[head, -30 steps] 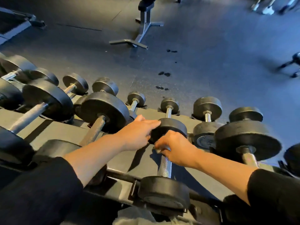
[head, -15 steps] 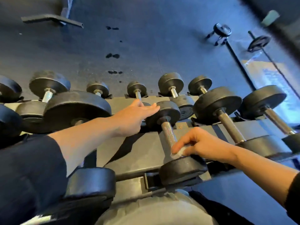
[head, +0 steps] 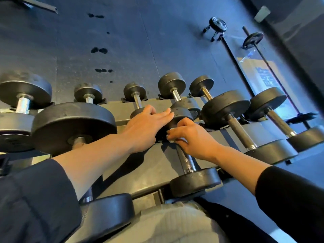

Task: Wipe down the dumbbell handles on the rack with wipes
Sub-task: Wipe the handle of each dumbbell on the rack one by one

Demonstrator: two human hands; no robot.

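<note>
A small black dumbbell (head: 186, 160) with a knurled steel handle lies on the grey rack (head: 150, 165) in the middle of the head view. My right hand (head: 191, 137) is curled round the far end of that handle, with a white wipe (head: 171, 137) showing under its fingers. My left hand (head: 147, 123) lies flat with straight fingers on the dumbbell's far weight head (head: 180, 114). The near weight head sits at the rack's front edge.
More dumbbells fill the rack: a large one (head: 73, 125) at left, two longer ones (head: 240, 130) at right, and smaller ones in the back row. Beyond lies dark rubber floor with a barbell (head: 257, 42) and a small stand at the far right.
My right hand has slid with the wipe from the near end of the handle up to the far end by the weight head. My left hand stays on the far head.
</note>
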